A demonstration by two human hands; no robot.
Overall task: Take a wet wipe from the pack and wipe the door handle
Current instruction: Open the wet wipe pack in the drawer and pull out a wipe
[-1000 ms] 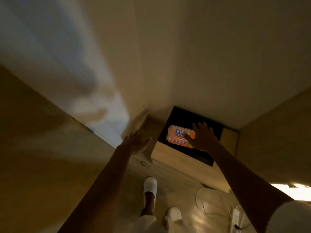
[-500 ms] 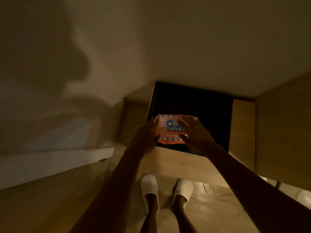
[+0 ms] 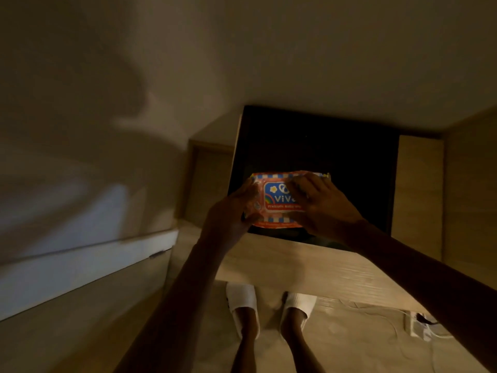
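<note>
An orange wet wipe pack (image 3: 277, 200) with a blue label lies on the black top of a low wooden cabinet (image 3: 309, 267). My left hand (image 3: 231, 214) grips the pack's left end, thumb underneath its near edge. My right hand (image 3: 322, 205) lies over the pack's right half, with fingertips pinching at the top of the label; whether the flap is lifted I cannot tell. No door handle is in view. The room is dim.
A pale wall fills the upper view. A white skirting board (image 3: 80, 267) runs along the left. My feet in white slippers (image 3: 243, 300) stand on the wooden floor in front of the cabinet. A white power strip with cables (image 3: 422, 327) lies at the lower right.
Both hands reached the pack: the left came from beside the cabinet onto its left end, the right shifted over its right half. My head moved closer and squared up.
</note>
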